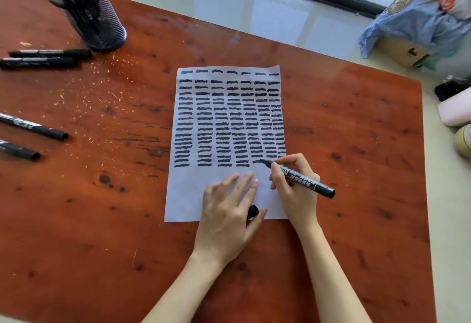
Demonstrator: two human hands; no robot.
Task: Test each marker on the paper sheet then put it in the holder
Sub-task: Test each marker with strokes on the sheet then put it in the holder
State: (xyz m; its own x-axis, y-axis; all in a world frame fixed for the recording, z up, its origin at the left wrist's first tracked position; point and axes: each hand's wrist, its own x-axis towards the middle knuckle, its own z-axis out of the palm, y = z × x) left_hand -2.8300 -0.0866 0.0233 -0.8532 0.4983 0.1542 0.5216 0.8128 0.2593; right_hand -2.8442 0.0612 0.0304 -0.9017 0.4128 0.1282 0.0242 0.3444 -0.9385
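A white paper sheet (188, 195) lies mid-table, covered in rows of black test strokes. My right hand (295, 195) grips an uncapped black marker (305, 180) with its tip touching the sheet at the end of the lowest row. My left hand (226, 215) lies on the sheet's lower part with fingers spread, and pins the black cap (252, 211) under the thumb. A black mesh holder (94, 17) with several markers inside stands at the far left. Several capped black markers (51, 53) lie on the table left of the sheet.
The reddish wooden table (102, 220) has pale scratches at the left. Its right edge runs close beside my right arm. Beyond it on the floor are a blue cloth over a cardboard box (407, 50) and shoes (456, 108).
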